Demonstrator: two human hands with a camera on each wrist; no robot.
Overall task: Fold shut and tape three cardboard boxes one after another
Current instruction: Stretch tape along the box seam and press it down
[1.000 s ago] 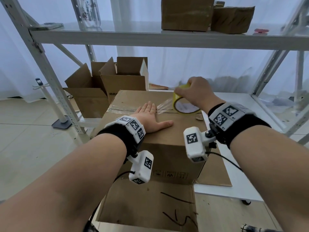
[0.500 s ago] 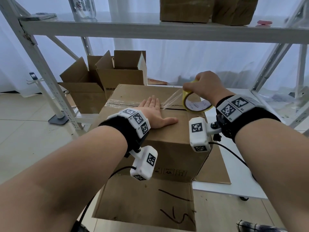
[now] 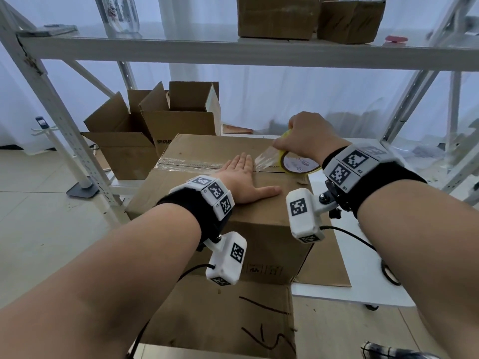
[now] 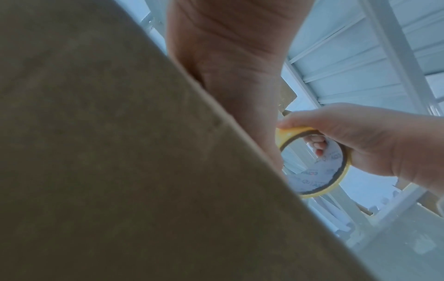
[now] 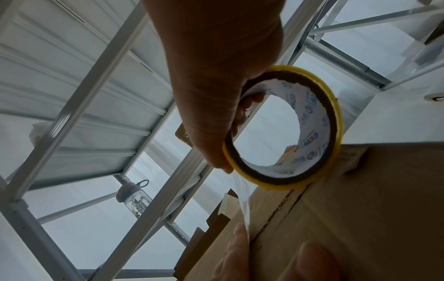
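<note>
A closed cardboard box (image 3: 207, 149) stands in front of me, its top seam partly covered by clear tape (image 3: 186, 163) on the left half. My left hand (image 3: 243, 177) lies flat on the box top, fingers straight, pressing the tape end at the seam. My right hand (image 3: 305, 138) grips a yellow tape roll (image 3: 300, 165) near the box's right edge, thumb outside and fingers through the core. A stretch of clear tape (image 3: 267, 158) runs from the roll to my left fingertips. The roll (image 5: 288, 129) touches the box by the seam (image 5: 276, 214). The left wrist view shows box side and roll (image 4: 317, 161).
Two open cardboard boxes (image 3: 155, 125) stand behind on the left. A white metal rack (image 3: 233, 47) spans overhead with two closed boxes (image 3: 311, 16) and a clear bottle (image 3: 121, 11). A white table (image 3: 363, 281) lies to the right, a flat cardboard sheet (image 3: 326, 263) on it.
My right hand has drawn the roll rightward along the seam and then lowered it toward the box top. The left hand has stayed flat on the box.
</note>
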